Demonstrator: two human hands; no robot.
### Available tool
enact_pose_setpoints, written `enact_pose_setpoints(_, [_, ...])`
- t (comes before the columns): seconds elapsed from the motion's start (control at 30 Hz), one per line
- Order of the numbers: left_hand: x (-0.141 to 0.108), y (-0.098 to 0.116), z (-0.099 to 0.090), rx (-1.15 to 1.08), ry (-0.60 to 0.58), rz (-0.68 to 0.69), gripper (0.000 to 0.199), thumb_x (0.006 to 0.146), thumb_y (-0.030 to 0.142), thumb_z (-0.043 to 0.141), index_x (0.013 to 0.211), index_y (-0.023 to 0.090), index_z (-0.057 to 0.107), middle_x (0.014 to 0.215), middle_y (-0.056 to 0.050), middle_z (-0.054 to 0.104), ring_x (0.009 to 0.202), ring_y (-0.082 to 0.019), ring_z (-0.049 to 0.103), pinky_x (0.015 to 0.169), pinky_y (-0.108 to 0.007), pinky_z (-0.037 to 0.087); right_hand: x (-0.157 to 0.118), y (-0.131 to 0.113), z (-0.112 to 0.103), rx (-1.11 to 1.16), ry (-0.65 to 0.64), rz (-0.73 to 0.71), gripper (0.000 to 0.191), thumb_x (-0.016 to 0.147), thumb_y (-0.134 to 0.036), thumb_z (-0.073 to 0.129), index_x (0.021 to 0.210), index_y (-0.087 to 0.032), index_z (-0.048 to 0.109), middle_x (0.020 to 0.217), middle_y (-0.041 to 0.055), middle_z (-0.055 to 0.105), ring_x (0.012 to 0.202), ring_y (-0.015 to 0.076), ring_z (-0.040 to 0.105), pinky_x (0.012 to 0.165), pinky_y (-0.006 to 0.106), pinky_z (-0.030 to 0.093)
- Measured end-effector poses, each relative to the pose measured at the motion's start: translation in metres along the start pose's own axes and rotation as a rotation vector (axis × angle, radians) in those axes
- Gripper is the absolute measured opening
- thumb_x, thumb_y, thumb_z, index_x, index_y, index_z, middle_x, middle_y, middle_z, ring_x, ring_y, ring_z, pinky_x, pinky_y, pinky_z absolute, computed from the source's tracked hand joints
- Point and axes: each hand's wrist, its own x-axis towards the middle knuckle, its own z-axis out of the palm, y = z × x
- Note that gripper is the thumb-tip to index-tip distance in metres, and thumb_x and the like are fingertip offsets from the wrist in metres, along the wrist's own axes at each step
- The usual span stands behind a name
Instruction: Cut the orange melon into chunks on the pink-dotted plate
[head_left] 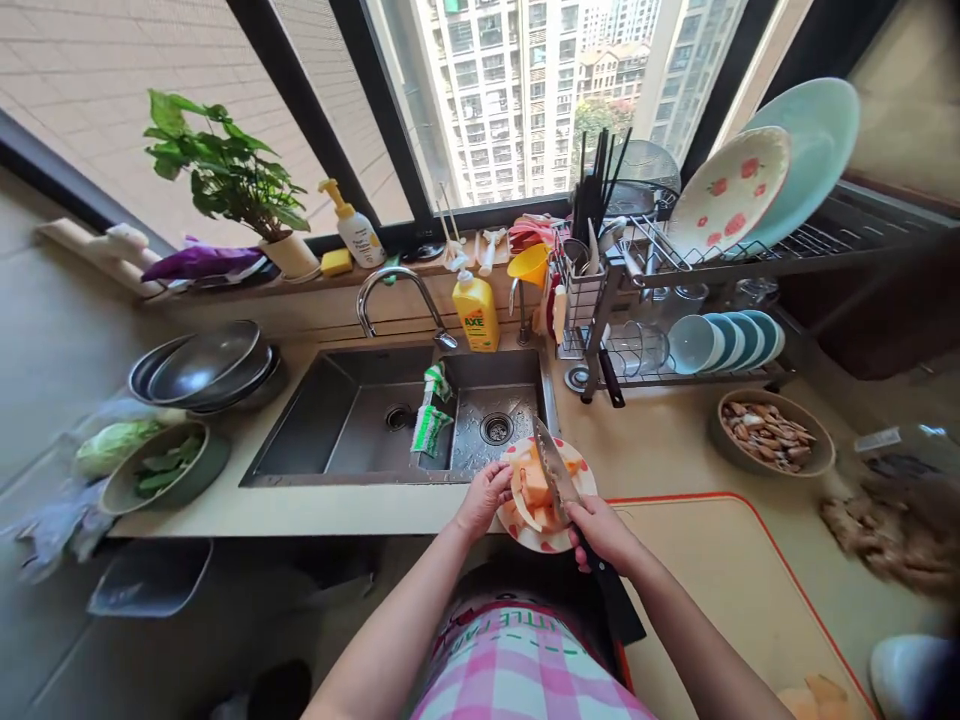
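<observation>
Melon pieces point(536, 490) lie in an orange heap on a flowered plate point(583, 492), and this plate is at the front edge of the sink, on its right side.

From the left, a cabbage point(116, 447) lies on the counter point(187, 520) just beside a green bowl point(112, 497) with leaves inside, and stacked steel bowls point(202, 362) stand behind them. A potted plant point(221, 165) stands on the window ledge. Next is the sink point(300, 430), with a faucet point(397, 285) behind it and a yellow soap bottle point(475, 315) near the faucet.

The left hand point(484, 500) is at the left side of the plate. Its fingers point(501, 482) are curled and touch the plate edge or the melon, but I cannot tell if they really grip. The right hand point(604, 530) is clenched around the black handle of a knife point(556, 470), and the blade points down onto the melon.

Further right, a dish rack point(600, 340) holds blue bowls point(724, 340) and standing plates point(795, 150). Behind an orange-edged mat point(712, 590) is a bowl of brown pieces point(776, 432), and ginger point(892, 530) lies at the right edge.
</observation>
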Motion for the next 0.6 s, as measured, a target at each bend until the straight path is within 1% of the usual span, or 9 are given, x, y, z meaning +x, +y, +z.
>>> enact_pose_setpoints(0.17, [-0.007, -0.010, 0.003, 0.029, -0.021, -0.036, 0.047, 0.061, 0.047, 0.075, 0.092, 0.014, 0.062, 0.093, -0.007, 0.065, 0.081, -0.016, 0.061, 0.071, -0.026, 0.047, -0.005, 0.001, -0.004, -0.132, 0.047, -0.009, 0.023, 0.084, -0.038, 0.042, 0.069, -0.021, 0.043, 0.047, -0.0038, 0.048, 0.030, 0.0092, 0.046, 0.030, 0.020, 0.039])
enact_pose_setpoints(0.3, [-0.007, -0.015, 0.012, 0.129, -0.048, -0.018, 0.046, 0.059, 0.049, 0.074, 0.087, 0.014, 0.062, 0.086, -0.004, 0.062, 0.075, -0.015, 0.058, 0.065, -0.025, 0.046, -0.012, 0.009, -0.011, -0.189, 0.081, -0.029, 0.021, 0.083, -0.037, 0.039, 0.069, -0.021, 0.041, 0.045, -0.0058, 0.048, 0.029, 0.0097, 0.047, 0.029, 0.019, 0.036])
enact_pose_setpoints(0.4, [-0.008, -0.012, 0.022, 0.270, -0.063, -0.002, 0.044, 0.059, 0.048, 0.074, 0.082, 0.013, 0.062, 0.077, -0.002, 0.059, 0.067, -0.013, 0.053, 0.058, -0.024, 0.043, -0.018, 0.020, -0.016, -0.203, 0.066, -0.037, 0.020, 0.082, -0.038, 0.038, 0.071, -0.022, 0.038, 0.043, -0.0078, 0.047, 0.028, 0.0097, 0.046, 0.027, 0.018, 0.033])
enact_pose_setpoints(0.5, [-0.013, -0.005, 0.028, 0.365, -0.100, 0.005, 0.039, 0.060, 0.045, 0.074, 0.080, 0.013, 0.063, 0.073, -0.002, 0.059, 0.063, -0.012, 0.051, 0.056, -0.023, 0.041, -0.023, 0.031, -0.023, -0.186, 0.070, -0.019, 0.021, 0.081, -0.041, 0.037, 0.071, -0.022, 0.037, 0.042, -0.0090, 0.046, 0.027, 0.0092, 0.045, 0.027, 0.018, 0.031])
enact_pose_setpoints(0.57, [-0.020, -0.001, 0.025, 0.378, -0.128, 0.007, 0.037, 0.062, 0.044, 0.073, 0.081, 0.013, 0.064, 0.074, -0.002, 0.061, 0.064, -0.013, 0.052, 0.056, -0.023, 0.041, -0.026, 0.036, -0.028, -0.162, 0.061, -0.005, 0.023, 0.080, -0.043, 0.038, 0.071, -0.022, 0.036, 0.043, -0.0095, 0.046, 0.027, 0.0086, 0.045, 0.027, 0.017, 0.030])
enact_pose_setpoints(0.6, [-0.025, 0.001, 0.020, 0.368, -0.130, 0.006, 0.036, 0.064, 0.043, 0.073, 0.082, 0.013, 0.064, 0.076, -0.003, 0.062, 0.066, -0.013, 0.053, 0.057, -0.023, 0.041, -0.027, 0.037, -0.030, -0.153, 0.055, 0.004, 0.023, 0.079, -0.045, 0.038, 0.071, -0.023, 0.036, 0.043, -0.0096, 0.046, 0.027, 0.0085, 0.045, 0.028, 0.017, 0.030])
